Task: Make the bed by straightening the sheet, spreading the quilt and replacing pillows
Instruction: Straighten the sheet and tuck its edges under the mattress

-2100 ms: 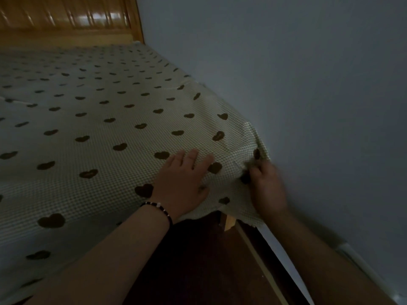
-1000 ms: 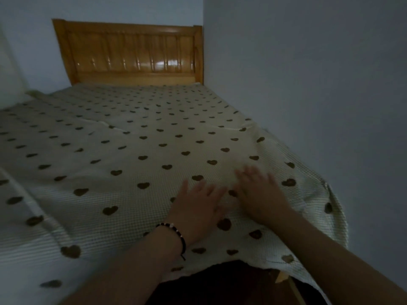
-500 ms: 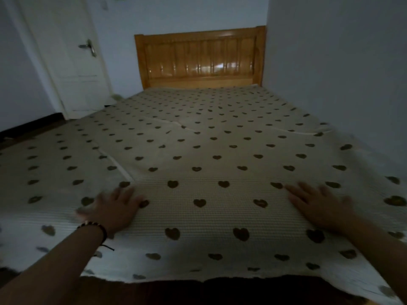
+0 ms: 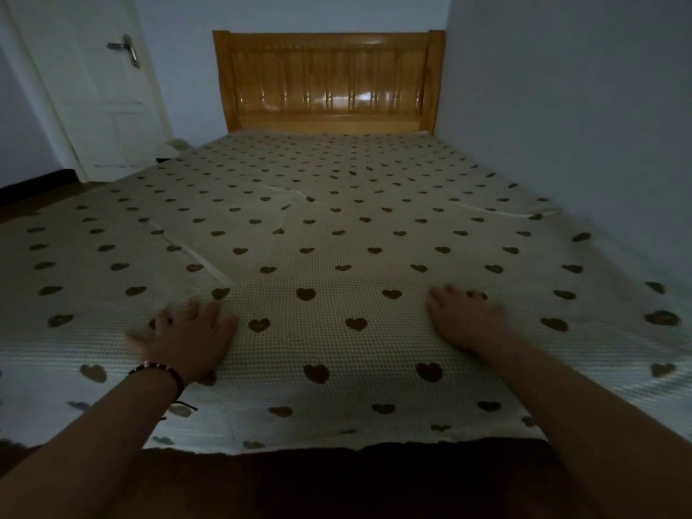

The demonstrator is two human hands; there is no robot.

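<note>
- Both hands, left hand (image 4: pixel 187 340) and right hand (image 4: pixel 466 318), now lie flat and open on the sheet (image 4: pixel 337 234), spread apart from where they were bunched at the wall-side corner.
- Sheet covers the bed up to the headboard (image 4: pixel 329 80); creases mid-bed probably still need smoothing, though it's dim.

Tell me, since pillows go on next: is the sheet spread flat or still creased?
Spread, but creased. The sheet covers the bed to the headboard, with ridges at mid-left and far right.

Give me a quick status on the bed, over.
Left hand and right hand flat and open on the heart-print sheet, near the foot edge. Creases remain mid-sheet. No quilt or pillows in view. Nothing in the way.
</note>
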